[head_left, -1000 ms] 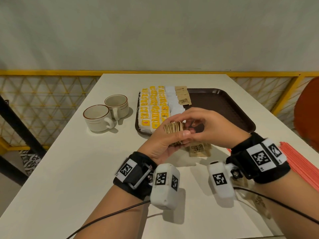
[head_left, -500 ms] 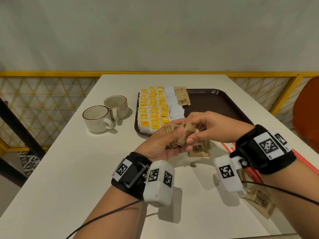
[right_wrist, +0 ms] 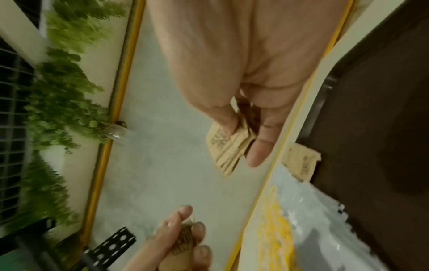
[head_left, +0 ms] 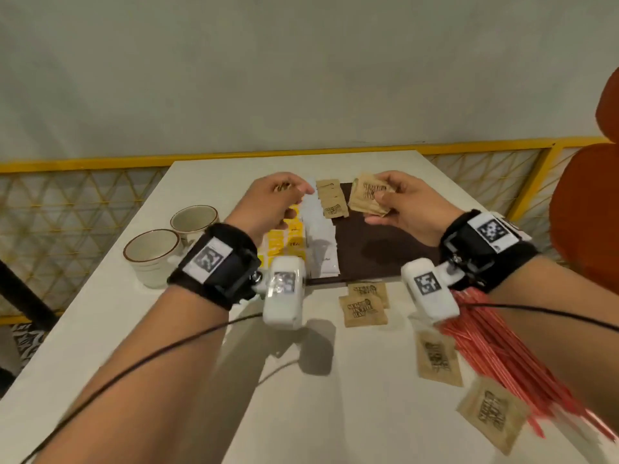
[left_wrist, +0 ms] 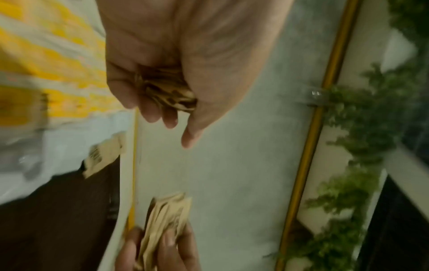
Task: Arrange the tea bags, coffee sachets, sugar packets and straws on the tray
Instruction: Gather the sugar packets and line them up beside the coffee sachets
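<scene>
Left hand (head_left: 273, 202): fingers curled round a crumpled wad of brown paper packets (left_wrist: 169, 92), above the tray's left side.
Right hand (head_left: 402, 204): thumb and fingers pinched a flat stack of brown paper sugar packets (head_left: 368, 195), over the tray.
Tray (head_left: 375, 249): dark brown, smooth, rectangular; held rows of yellow sachets (head_left: 284, 239), glossy white sachets (head_left: 318, 236) and brown packets.
Straws (head_left: 509, 356): thin, red, bundled on the white table (head_left: 117, 329), right of the tray.
Cups (head_left: 154, 256): two round cream ceramic ones, left of the tray.

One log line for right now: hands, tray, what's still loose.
left hand: grips brown packets | right hand: grips brown packets above tray | loose brown packets, red straws on table
</scene>
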Demonstrator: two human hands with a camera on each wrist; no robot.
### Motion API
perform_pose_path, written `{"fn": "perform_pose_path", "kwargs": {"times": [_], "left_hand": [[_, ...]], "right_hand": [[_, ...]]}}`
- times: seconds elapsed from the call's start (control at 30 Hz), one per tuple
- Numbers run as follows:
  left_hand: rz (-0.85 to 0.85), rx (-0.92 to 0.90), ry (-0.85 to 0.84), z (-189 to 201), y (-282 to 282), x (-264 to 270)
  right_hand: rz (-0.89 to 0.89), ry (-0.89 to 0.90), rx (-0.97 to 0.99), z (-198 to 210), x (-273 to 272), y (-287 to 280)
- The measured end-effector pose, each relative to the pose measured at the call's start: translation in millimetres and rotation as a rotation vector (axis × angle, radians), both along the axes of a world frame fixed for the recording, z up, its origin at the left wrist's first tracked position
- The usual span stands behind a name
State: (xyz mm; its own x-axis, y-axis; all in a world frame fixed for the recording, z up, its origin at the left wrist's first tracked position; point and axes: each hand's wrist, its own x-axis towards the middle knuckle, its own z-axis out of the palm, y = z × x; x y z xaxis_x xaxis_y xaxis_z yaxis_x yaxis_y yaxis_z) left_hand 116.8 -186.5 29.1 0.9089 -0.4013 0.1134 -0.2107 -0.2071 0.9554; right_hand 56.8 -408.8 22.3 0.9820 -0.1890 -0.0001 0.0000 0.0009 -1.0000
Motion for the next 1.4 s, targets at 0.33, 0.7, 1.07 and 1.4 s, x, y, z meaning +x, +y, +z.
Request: {"fn": "perform_pose_path", "kwargs": {"times": [0.33,0.7,1.07,1.4], "left_hand": [[-0.34,0.742,-0.262,5,-96,108],[-0.356,1.08,-0.47,-11,-121,153],[-0.365,1.167,-0.456,-30,-130,165],[-0.337,1.113,-0.409,-28,-127,168]], "right_hand": [[-0.055,0.269,-0.056,-21,80,-34],[-0.024,0.385,-0.208,-39,122,-36],[-0.104,0.372,-0.455,-56,132,-40],[-0.113,0.38,-0.341,-57,134,-38]]}}
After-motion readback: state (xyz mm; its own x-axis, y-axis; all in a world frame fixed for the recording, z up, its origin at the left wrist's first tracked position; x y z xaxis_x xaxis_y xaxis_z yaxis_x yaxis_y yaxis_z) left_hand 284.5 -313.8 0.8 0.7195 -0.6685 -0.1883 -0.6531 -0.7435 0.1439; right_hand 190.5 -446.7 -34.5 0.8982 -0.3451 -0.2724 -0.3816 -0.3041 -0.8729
